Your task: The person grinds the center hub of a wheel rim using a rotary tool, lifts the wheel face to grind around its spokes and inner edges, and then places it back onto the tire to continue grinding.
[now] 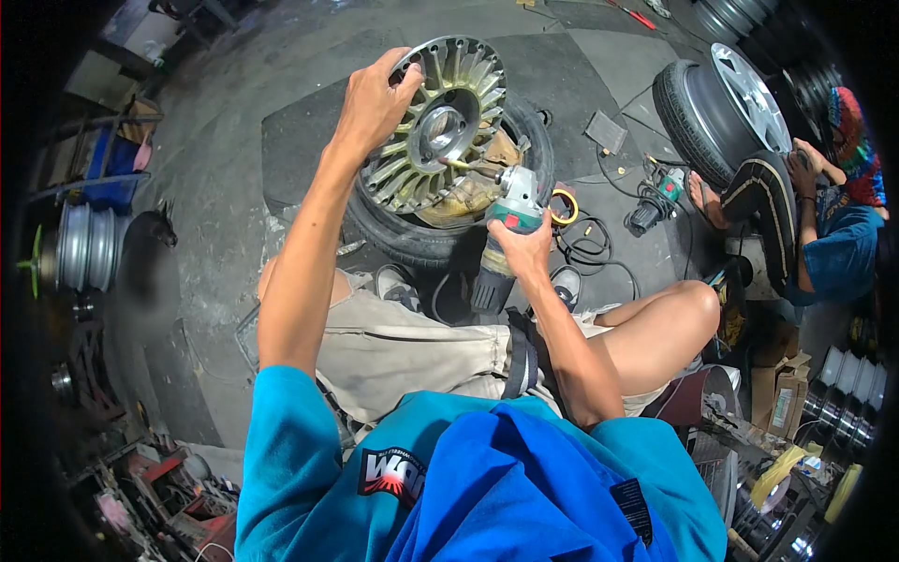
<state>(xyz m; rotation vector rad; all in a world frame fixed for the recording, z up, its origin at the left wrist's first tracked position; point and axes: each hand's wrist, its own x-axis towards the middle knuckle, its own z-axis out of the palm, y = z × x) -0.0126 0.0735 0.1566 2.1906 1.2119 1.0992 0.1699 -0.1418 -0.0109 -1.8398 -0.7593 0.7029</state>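
My left hand (379, 98) grips the upper left edge of a multi-spoke alloy wheel face (396, 173), fingers closed around its rim. The wheel face stands tilted over a tyre (412, 245) lying flat on the floor, with brownish, crumpled-looking material (464, 204) inside it. My right hand (524, 242) is wrapped around a green and grey power grinder (515, 199). From the grinder's metal head a thin bit points left, its tip close to the wheel's hub; whether it touches, I cannot tell. The grinder's dark body hangs down between my shoes.
A yellow tape roll (565, 207) and a coiled black cable (595, 245) lie right of the tyre. Further right are a second power tool (655, 201) and a person (833, 225) seated by a tyred wheel (698, 117). Silver rims (86, 247) stand at left.
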